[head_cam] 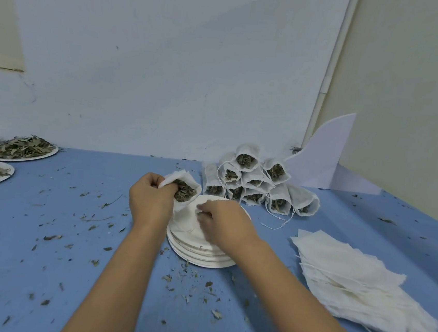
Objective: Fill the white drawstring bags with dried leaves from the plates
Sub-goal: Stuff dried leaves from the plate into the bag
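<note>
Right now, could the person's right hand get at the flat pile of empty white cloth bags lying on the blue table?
Probably yes. The pile of empty white cloth bags lies on the right hand's own side, with only blue table between them. That hand is busy at the white plates.

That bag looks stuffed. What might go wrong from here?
The bag, gripped by the left hand, is brimful, tilted and undrawn, so leaves could spill onto the table, where scraps already lie. The pile of filled bags lies with open mouths; a knock might topple it and shed leaves.
</note>
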{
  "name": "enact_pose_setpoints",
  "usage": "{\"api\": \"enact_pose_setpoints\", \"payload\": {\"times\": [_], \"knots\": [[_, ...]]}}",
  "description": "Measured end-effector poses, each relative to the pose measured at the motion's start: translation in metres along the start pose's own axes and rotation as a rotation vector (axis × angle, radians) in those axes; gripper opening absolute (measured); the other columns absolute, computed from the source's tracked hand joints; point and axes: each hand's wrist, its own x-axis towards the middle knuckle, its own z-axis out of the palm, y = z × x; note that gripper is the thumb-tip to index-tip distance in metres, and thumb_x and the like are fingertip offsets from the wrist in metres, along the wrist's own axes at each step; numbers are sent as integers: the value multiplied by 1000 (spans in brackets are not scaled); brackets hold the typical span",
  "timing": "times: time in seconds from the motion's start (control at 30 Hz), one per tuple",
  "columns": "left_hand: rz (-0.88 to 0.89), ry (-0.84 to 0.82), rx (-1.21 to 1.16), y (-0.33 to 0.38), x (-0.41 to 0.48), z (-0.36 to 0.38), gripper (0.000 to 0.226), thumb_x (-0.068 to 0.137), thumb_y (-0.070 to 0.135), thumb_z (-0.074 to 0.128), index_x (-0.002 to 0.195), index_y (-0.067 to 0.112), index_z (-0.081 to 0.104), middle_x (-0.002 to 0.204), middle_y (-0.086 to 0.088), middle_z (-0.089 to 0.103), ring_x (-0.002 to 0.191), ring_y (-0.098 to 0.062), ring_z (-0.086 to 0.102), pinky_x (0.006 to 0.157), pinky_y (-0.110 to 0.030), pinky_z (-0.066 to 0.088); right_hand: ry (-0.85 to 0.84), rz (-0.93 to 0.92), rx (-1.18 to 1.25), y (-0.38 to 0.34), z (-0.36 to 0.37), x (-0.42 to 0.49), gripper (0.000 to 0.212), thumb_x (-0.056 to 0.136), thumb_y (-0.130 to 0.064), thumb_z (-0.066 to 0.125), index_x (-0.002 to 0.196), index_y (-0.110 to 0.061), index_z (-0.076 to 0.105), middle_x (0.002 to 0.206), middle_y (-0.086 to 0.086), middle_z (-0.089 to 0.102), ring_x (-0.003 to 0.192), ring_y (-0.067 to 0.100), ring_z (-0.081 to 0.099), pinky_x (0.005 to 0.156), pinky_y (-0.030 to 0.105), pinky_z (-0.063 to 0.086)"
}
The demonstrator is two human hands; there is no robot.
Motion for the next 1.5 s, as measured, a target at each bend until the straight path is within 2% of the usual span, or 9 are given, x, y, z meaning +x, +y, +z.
{"api": "enact_pose_setpoints", "payload": {"times": [0.07,0.13,0.2,0.37,0.53,0.73,1.13,1.37,1.5], "knots": [[-2,5,-7,0,0,0,35,81,-2,62,60,16,40,60,-1,41,54,-14,36,52,-28,31,116,69,7,0,-8,-3,33,100,-24,41,127,-17,58,122,5,61,112,25,54,84,33,44],[-12,12,-10,-1,0,-1,35,81,-2,62,61,16,41,60,-1,41,53,-13,36,51,-27,31,196,159,-32,1,-14,-5,29,100,-23,37,110,-12,62,115,8,60,106,25,53,76,32,40],[-25,18,-5,-2,0,-1,34,82,-2,62,61,15,42,61,-1,41,53,-14,36,50,-27,31,142,248,-26,1,-15,-4,27,99,-21,39,78,-9,52,109,12,57,95,26,51,70,30,33],[-26,24,-4,-2,-1,0,34,81,-3,60,61,15,41,60,-1,39,53,-15,34,49,-26,30,-51,319,23,-5,-13,6,50,98,-41,45,60,-11,32,79,10,48,80,24,45,59,29,33],[-50,35,-20,-3,0,0,33,81,-4,58,61,15,41,61,-1,40,53,-15,34,50,-26,30,-50,231,-65,-13,-7,11,31,95,-37,53,95,-6,57,111,16,57,103,30,55,70,28,36],[-63,39,-21,-4,1,-1,30,82,-3,58,63,15,44,61,0,41,54,-13,36,49,-25,31,-82,146,-202,-15,2,10,38,101,-32,40,128,-8,52,131,17,43,124,31,39,91,34,40],[-61,-20,-31,-2,1,1,22,82,5,63,71,16,47,71,-4,47,61,-18,42,58,-31,36,-24,14,-315,-12,1,-6,38,103,-28,31,116,-9,60,121,11,51,117,29,43,81,34,38],[-69,-37,-101,2,0,2,18,85,8,61,78,19,49,81,-4,56,70,-18,54,67,-36,45,-51,-73,-307,-14,-2,-15,26,97,-5,40,112,-7,60,110,12,52,109,28,45,73,30,29],[-78,-66,-93,2,-1,3,16,85,8,60,80,19,50,88,-7,59,80,-23,59,78,-42,50,-70,-76,-338,-16,-4,-15,25,92,2,42,68,-7,41,74,6,37,87,26,40,69,31,26]]}}
